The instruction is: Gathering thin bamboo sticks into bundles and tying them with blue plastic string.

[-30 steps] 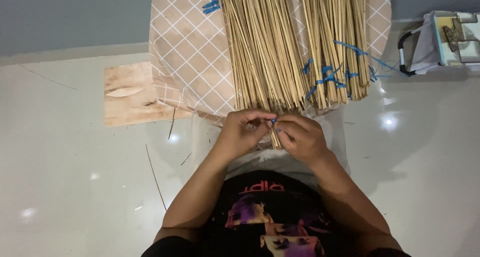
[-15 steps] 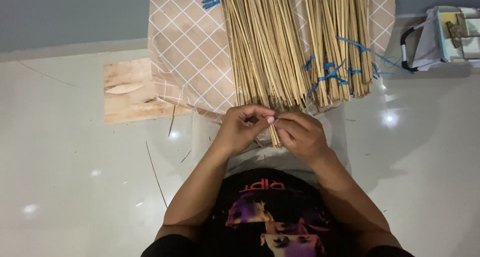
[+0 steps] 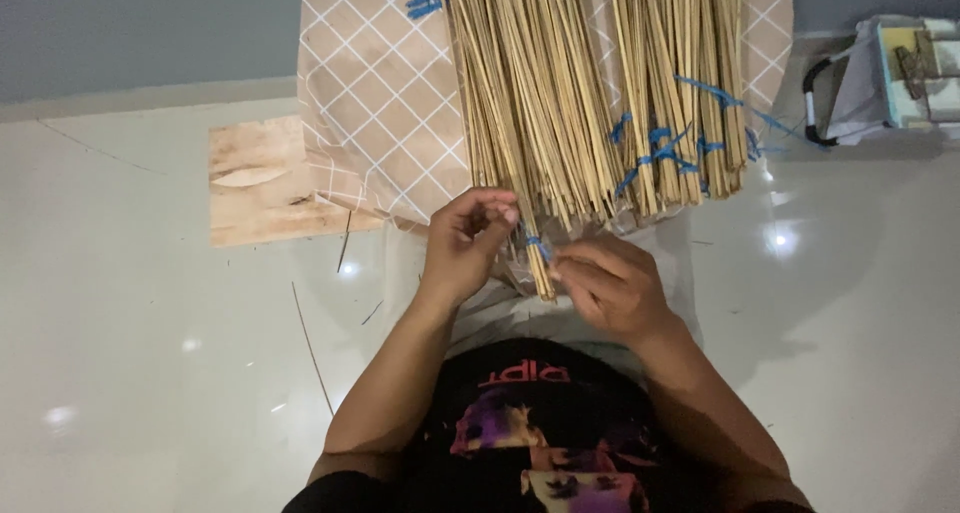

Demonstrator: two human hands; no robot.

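A wide row of thin tan sticks [image 3: 560, 83] lies on a beige checked sheet [image 3: 380, 103] and runs away from me. Blue string [image 3: 660, 148] ties the sticks on the right. A small bunch of sticks [image 3: 541, 268] juts toward me past the row's near edge, with a blue string [image 3: 533, 241] wrapped around it. My left hand [image 3: 465, 243] pinches one end of that string just left of the bunch. My right hand [image 3: 610, 283] grips the bunch and the string from the right.
A flat plywood piece [image 3: 262, 181] lies on the glossy white floor [image 3: 150, 353] to the left of the sheet. A white bag with a black handle and a small box [image 3: 880, 73] sits at the far right. Loose thin sticks [image 3: 312, 348] lie on the floor left of my arm.
My left hand has moved up and left, away from my right hand, drawing the blue string taut around the small bunch. My right hand has stayed at the bunch.
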